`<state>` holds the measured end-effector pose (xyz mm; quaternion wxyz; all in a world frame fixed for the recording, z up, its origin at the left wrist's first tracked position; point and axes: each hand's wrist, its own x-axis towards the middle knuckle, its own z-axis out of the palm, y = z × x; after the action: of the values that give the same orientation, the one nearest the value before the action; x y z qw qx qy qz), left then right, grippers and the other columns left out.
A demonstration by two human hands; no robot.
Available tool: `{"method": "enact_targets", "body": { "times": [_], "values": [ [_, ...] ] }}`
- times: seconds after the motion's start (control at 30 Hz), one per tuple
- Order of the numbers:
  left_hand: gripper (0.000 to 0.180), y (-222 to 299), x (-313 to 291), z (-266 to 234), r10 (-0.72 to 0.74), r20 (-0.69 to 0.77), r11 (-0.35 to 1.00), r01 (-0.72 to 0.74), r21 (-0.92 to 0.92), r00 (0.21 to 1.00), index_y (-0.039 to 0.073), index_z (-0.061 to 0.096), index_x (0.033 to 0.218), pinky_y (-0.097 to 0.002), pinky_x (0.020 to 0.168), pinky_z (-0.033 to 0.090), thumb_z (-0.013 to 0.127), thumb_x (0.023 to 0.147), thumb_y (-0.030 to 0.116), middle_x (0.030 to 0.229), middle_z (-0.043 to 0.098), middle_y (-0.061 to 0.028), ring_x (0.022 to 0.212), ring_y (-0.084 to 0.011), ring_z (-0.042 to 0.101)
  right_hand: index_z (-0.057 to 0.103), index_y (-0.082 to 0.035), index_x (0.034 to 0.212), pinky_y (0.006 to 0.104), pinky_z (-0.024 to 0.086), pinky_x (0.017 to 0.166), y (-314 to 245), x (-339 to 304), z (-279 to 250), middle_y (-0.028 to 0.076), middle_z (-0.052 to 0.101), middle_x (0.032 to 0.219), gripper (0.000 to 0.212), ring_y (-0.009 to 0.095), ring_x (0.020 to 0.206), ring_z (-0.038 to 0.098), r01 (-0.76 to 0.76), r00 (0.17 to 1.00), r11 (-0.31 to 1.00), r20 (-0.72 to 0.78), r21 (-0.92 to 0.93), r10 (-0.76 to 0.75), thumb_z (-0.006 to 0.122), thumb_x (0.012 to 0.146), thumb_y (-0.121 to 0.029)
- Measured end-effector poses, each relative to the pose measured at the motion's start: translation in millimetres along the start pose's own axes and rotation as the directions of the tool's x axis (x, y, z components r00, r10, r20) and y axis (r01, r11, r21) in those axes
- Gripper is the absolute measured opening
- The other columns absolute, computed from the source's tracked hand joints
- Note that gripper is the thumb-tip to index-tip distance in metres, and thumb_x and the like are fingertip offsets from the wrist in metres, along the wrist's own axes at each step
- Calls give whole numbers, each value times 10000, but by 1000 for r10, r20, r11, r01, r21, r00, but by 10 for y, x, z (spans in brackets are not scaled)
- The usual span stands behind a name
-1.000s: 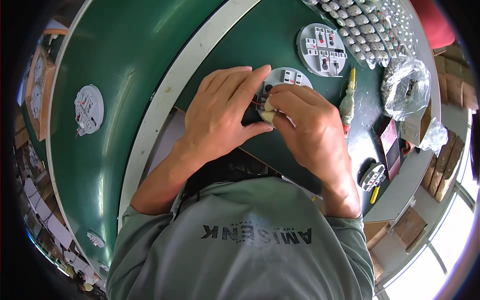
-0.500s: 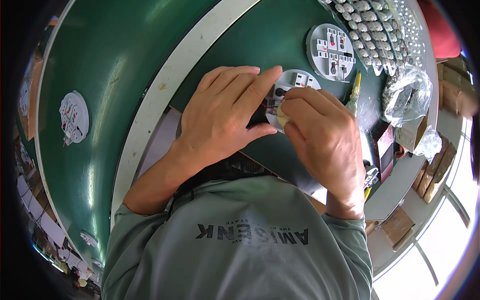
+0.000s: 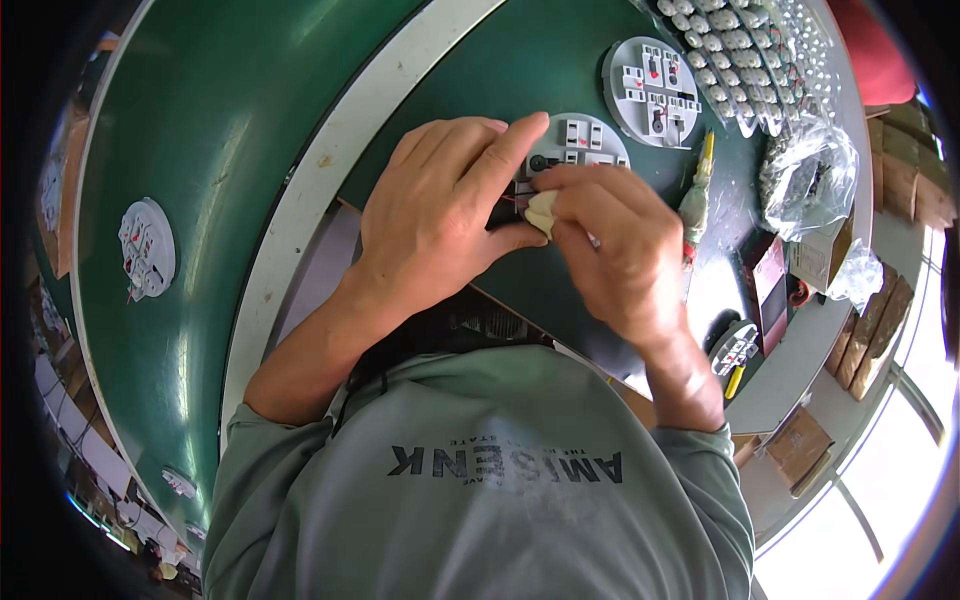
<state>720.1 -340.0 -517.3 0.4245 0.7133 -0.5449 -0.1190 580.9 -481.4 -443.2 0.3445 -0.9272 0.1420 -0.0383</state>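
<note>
A round light-grey plastic disc with raised white blocks, small dark parts and thin wires lies on the green table in front of me. My left hand rests along its left side, index finger and thumb stretched out and spread; its other fingertips are partly hidden. My right hand is closed in a pinch over the disc's near part. Between its fingers is a small crumpled pale-yellow piece, whose kind I cannot make out. The two hands hide the disc's near left part and the wires there.
Farther right lies a similar disc. A yellow-tipped tool lies beside my right hand. Rows of small white parts and a clear plastic bag sit at the far right. Another disc lies left, past a pale strip.
Both hands and the disc between them have shifted slightly left and away from me. More of the pale-yellow piece shows. A disc by my right forearm has come into fuller view.
</note>
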Motion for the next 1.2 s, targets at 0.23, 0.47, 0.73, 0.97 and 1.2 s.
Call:
{"method": "enact_targets", "body": {
  "times": [0.23,0.47,0.73,0.97,1.2],
  "values": [
    [975,-53,32,43,31,26,1000,-31,1,999,74,579,1477,-427,979,525,993,604,211,1166,690,-85,1117,-287,675,744,-20,986,382,591,827,38,-43,-63,142,765,1118,204,289,953,732,24,992,999,-121,-29,-28,797,806,61],
    [1038,-4,93,12,-25,60,999,27,-27,998,68,573,1499,-457,1068,483,1009,573,237,1366,674,-105,1250,-328,636,666,-11,1337,398,558,898,212,-572,-261,145,722,1182,498,295,1075,705,-627,686,752,-603,-204,408,838,881,-115],
    [1113,111,138,-6,-41,112,999,42,-13,993,64,534,1529,-513,1153,423,1021,543,239,1434,637,-122,1350,-341,577,525,-62,1520,403,535,1012,508,-952,-358,142,704,1198,560,276,1079,691,-554,479,541,-289,633,829,725,998,-101],
    [1048,97,98,-18,-40,128,999,36,35,991,40,520,1518,-489,1175,404,990,624,322,1426,632,-102,1363,-285,562,536,-18,1310,448,552,1037,-107,-453,-17,163,697,1241,482,256,1043,715,-84,731,689,-426,719,534,801,911,29],
    [933,92,100,0,-39,71,999,38,10,997,25,550,1503,-504,1149,427,931,666,184,1399,645,-158,1325,-339,599,503,-14,1237,435,566,1019,-75,-94,407,203,715,1235,464,264,1081,722,-17,888,842,-379,539,261,786,884,86]
  ]
}}
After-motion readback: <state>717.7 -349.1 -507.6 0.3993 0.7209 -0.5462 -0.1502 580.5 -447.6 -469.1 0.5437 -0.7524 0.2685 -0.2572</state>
